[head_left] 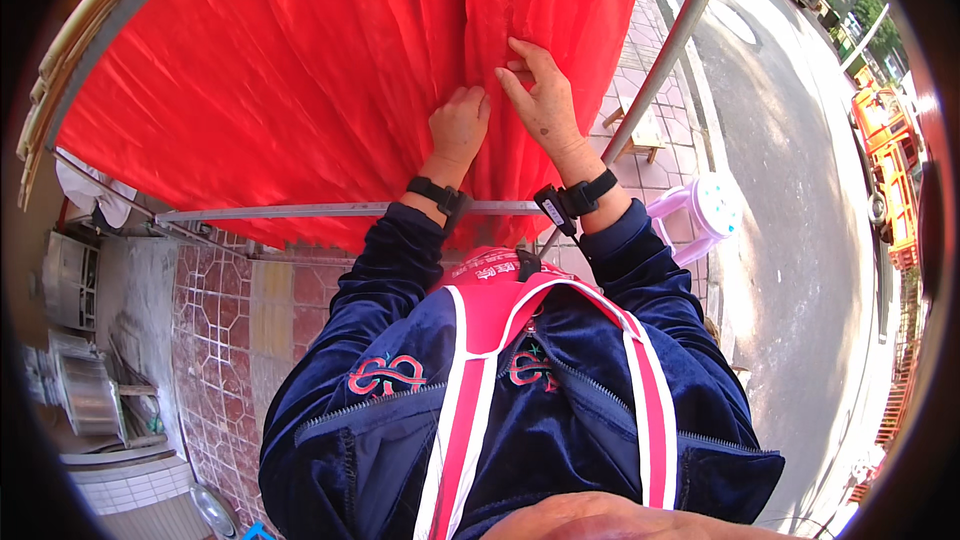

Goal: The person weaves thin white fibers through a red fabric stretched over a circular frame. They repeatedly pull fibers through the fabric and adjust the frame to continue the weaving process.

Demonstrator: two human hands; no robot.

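Note:
A large red cloth (330, 70) hangs in long gathered folds in front of me and fills the upper middle of the view. My left hand (460, 127) is closed on it near the bunched folds, its fingertips hidden. Just to the right, my right hand (545, 105) lies against the gathers with thumb and forefinger apart; nothing distinct shows between them. Both wrists carry black bands. Under my forearms a grey metal bar (330, 210) runs across, in front of the cloth's lower part. A red apron (490, 325) with white edging covers my dark blue velvet jacket.
A slanting metal pole (672, 55) stands right of the cloth. Beyond it are a small wooden stool (640, 135) and a pale purple plastic stool (705, 212). A road (790, 190) with an orange vehicle (885, 165) lies farther right. At left sits a metal drum-shaped vessel (88, 390).

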